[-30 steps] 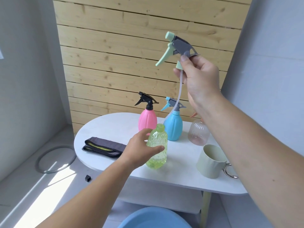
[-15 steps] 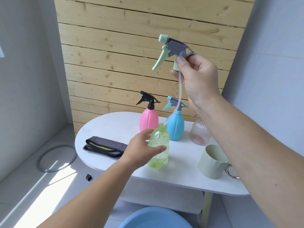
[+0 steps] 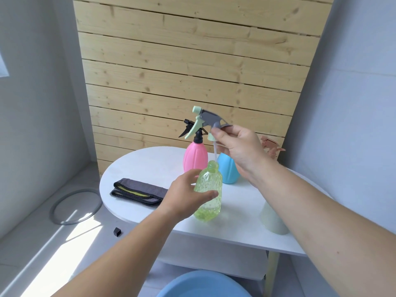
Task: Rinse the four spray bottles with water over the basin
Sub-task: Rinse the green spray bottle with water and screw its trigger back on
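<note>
Head view: my right forearm [image 3: 310,211] hides part of the mug [image 3: 272,219] and blue bottle [image 3: 227,172]; the basin [image 3: 192,284] is cut off at bottom centre. My left hand [image 3: 186,197], fingers [image 3: 189,175] curled, grips the uncapped green bottle [image 3: 210,189], droplets inside, mid-frame on the surface [image 3: 137,168]. My right hand [image 3: 240,151] pinches the spray head [image 3: 205,120] above it.

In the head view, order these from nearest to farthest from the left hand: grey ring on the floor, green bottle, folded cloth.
1. Green bottle: gripped by the left hand.
2. Folded cloth: on the table, just left of the hand.
3. Grey ring: on the floor, far left.
</note>
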Tool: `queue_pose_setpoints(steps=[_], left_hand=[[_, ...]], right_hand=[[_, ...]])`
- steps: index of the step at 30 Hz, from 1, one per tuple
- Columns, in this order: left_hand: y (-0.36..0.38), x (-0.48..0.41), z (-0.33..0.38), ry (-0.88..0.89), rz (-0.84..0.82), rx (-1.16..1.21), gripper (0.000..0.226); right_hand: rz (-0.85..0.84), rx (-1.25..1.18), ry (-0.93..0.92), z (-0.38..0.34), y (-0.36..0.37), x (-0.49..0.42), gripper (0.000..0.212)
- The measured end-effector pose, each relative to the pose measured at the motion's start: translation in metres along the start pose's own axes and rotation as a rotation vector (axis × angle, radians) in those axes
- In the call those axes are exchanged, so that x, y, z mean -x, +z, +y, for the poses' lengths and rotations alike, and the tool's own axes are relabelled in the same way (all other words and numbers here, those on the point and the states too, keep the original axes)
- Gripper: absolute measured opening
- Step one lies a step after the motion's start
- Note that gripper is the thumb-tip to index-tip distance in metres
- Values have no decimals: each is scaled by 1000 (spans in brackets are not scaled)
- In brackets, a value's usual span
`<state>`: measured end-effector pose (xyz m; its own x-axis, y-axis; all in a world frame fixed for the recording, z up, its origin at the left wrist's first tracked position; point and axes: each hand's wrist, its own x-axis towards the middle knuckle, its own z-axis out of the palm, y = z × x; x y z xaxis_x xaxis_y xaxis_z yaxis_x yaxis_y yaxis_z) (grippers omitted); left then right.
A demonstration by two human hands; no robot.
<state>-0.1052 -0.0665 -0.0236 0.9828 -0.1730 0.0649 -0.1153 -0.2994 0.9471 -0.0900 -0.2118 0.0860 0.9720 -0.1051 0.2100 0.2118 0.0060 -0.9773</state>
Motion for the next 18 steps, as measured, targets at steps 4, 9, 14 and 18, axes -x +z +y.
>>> queue_pose_setpoints(steps=[4,9,14,18], left_hand=[[0,-1,-1,7,0,7,76],[2,-2,-5,10,20,4,93],[3,1,-7,22,31,23,74],[4,3,-9,37,39,36,73]], right_hand=[[-57,71,55,17,-8,6,8],[-110,73,53,35,-14,14,9],[-167,78,28,39,-15,17,11],[-156,38,44,40,-16,17,11]])
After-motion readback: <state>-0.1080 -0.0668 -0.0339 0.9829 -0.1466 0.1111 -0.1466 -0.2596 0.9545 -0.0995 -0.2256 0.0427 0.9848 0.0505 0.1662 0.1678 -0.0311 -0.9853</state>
